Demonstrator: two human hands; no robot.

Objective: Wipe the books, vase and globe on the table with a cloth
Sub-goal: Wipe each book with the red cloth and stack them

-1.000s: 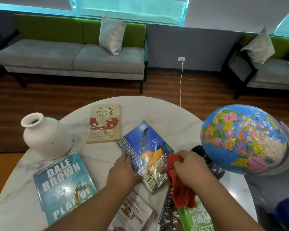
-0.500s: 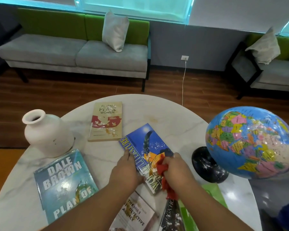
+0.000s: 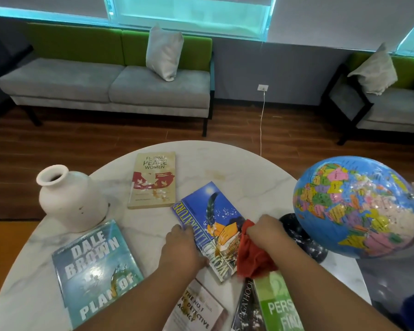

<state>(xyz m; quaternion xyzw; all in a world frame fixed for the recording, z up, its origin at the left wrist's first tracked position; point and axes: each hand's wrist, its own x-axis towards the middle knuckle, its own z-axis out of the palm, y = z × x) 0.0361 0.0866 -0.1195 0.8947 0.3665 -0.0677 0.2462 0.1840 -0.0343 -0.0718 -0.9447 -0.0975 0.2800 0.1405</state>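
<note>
Head view: left of frame the vase (image 3: 69,199) stands; at centre my left hand (image 3: 181,247) presses flat, fingers together, on the blue book (image 3: 213,225); my right hand (image 3: 268,235) bunches the red cloth (image 3: 251,256) against it; globe (image 3: 354,206) at right.

Bare table (image 3: 249,177) open behind blue book (image 3: 208,218), between tan book (image 3: 153,180) and globe (image 3: 359,209). Left of blue book, clear strip toward vase (image 3: 69,199). Right blocked: globe with dark base (image 3: 301,237). Near side crowded: overlapping books (image 3: 261,306), teal book (image 3: 96,271).
</note>
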